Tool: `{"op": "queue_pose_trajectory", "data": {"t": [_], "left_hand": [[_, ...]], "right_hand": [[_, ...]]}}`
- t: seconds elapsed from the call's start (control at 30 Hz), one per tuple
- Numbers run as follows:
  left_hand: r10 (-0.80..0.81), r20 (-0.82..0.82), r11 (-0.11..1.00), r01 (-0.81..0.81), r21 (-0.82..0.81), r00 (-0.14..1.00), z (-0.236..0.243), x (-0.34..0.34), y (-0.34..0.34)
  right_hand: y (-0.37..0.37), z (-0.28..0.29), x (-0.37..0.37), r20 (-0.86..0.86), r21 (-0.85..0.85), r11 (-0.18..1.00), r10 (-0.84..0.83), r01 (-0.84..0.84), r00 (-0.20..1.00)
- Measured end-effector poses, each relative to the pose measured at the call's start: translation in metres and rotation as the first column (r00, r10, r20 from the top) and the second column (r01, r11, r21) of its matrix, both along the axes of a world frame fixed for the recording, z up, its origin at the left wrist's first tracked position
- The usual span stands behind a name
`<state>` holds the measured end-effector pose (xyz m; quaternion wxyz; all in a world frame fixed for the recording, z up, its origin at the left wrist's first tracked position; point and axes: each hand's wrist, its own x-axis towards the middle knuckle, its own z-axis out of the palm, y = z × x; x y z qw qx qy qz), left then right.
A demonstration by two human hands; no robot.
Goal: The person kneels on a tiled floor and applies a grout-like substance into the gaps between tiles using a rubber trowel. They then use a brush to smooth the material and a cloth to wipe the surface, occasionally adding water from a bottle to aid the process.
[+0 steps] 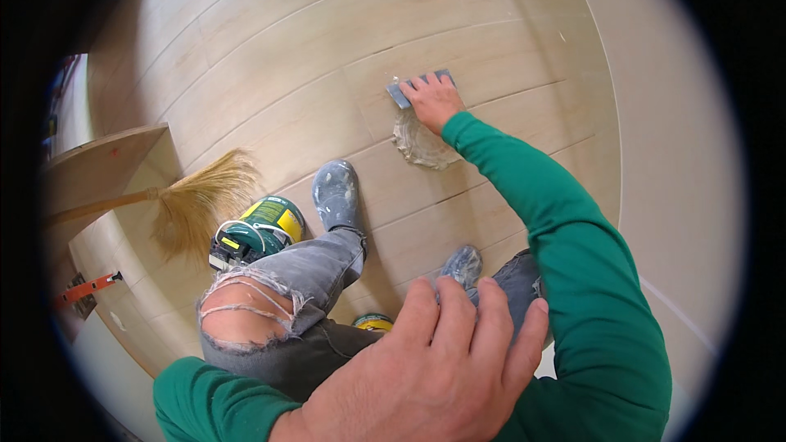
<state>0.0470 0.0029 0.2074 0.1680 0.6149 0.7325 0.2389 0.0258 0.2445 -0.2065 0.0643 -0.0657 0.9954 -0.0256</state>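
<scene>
My right hand (434,102) grips a flat, grey, straight-edged spreader (399,96), pressed to the wood-look tile floor (303,57). Just below that hand a pile of wet, beige, grout-like paste (422,146) lies across a tile joint, partly hidden by my wrist and sleeve. Close in front of me, my left hand (426,352) is raised over my lap with its fingers stretched out and nothing in it.
To the left of my dusty boot (336,194) stands a green and yellow bucket (274,219) with a dark device beside it. A straw broom (205,196) leans by a wooden board (106,160). An orange-red tool (90,288) is further left. A pale wall (671,139) bounds the right.
</scene>
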Motion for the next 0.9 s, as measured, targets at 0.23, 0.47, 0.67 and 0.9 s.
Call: {"op": "queue_pose_trajectory", "data": {"t": [0.23, 0.47, 0.67, 0.9], "left_hand": [[0.046, 0.056, 0.997, -0.049, 0.056, 0.997, -0.002, -0.001, 0.002], [0.040, 0.056, 0.998, -0.043, 0.041, 0.998, -0.011, 0.003, -0.003], [0.030, 0.094, 0.999, -0.029, -0.015, 0.995, -0.002, 0.003, 0.003], [-0.024, 0.118, 0.998, 0.030, -0.047, 0.993, -0.005, -0.006, 0.004]], "right_hand": [[-0.002, 0.005, 0.116, 0.033, 0.021, 0.995, 0.093, -0.094, 0.995], [0.020, -0.048, 0.001, 0.000, 0.051, 0.964, -0.261, 0.261, 0.965], [-0.113, -0.040, -0.007, -0.165, 0.132, 0.950, -0.259, 0.282, 0.952], [-0.032, -0.047, -0.064, 0.041, -0.028, 0.972, -0.234, 0.235, 0.971]]}}
